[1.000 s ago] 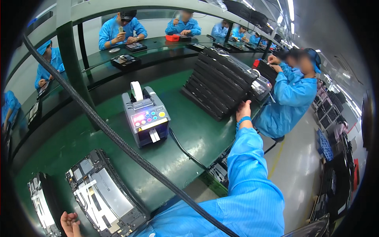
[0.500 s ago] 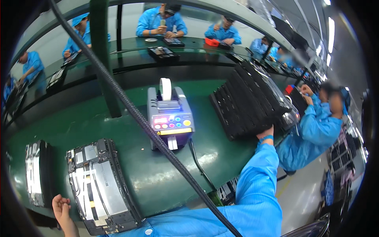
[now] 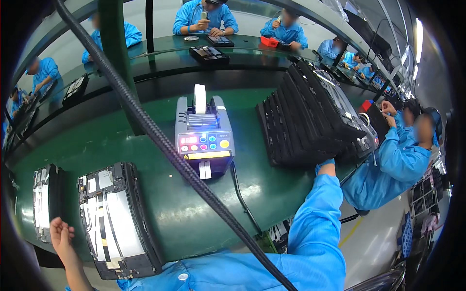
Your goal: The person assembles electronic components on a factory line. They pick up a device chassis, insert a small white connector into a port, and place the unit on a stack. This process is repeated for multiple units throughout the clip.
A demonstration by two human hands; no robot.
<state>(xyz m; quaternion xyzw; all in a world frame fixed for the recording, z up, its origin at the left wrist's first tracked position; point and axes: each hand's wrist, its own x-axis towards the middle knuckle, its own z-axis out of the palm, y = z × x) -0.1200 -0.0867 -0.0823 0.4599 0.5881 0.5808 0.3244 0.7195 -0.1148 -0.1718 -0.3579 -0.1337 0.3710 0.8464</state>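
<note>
My left hand [image 3: 61, 235] hovers beside a stack of flat electronic device bodies [image 3: 116, 225] with silver battery panels and black frames. Its fingers are loosely curled and apart, with nothing in them. A smaller, similar stack [image 3: 42, 203] lies just past this hand, at the far left. My right arm reaches out to a tall, leaning stack of black device housings [image 3: 306, 116]. Only the wrist and edge of my right hand [image 3: 328, 168] show at the stack's lower near corner; its fingers are hidden behind the housings.
A grey tape dispenser [image 3: 205, 133] with lit buttons and a white tape roll stands mid-bench on the green tabletop [image 3: 189, 213]. A thick black braided cable [image 3: 160, 136] crosses the view, and a green post [image 3: 119, 68] rises behind. A co-worker in blue [image 3: 388, 169] sits at the right.
The view has shifted slightly. My right hand has slipped further behind the tall stack, so less of it shows. My left hand stays near the left stacks, holding nothing.
</note>
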